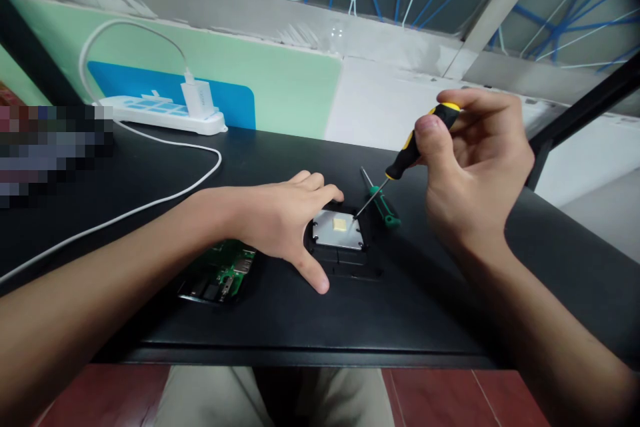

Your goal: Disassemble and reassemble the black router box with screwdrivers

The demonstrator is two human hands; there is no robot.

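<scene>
My right hand (475, 160) is closed round the black and yellow handle of a screwdriver (407, 153). The shaft slants down to the left, its tip at the upper right corner of a silver metal plate (327, 232) with a pale yellow square pad (340, 224) on it. This plate sits in a black plastic casing (345, 257) on the table. Thumb and fingers spread wide, my left hand (280, 220) rests at the casing's left side. Beneath my left wrist lies a green circuit board (233, 273), partly hidden. A green-handled screwdriver (384, 207) lies just behind the casing.
The black table (280, 320) backs onto a green and white wall. A white power strip (165, 115) holds a plugged-in charger (197, 99), whose white cable (175, 197) runs across the left side. Blurred items (50, 147) sit at the far left. Black posts (545, 147) flank the table.
</scene>
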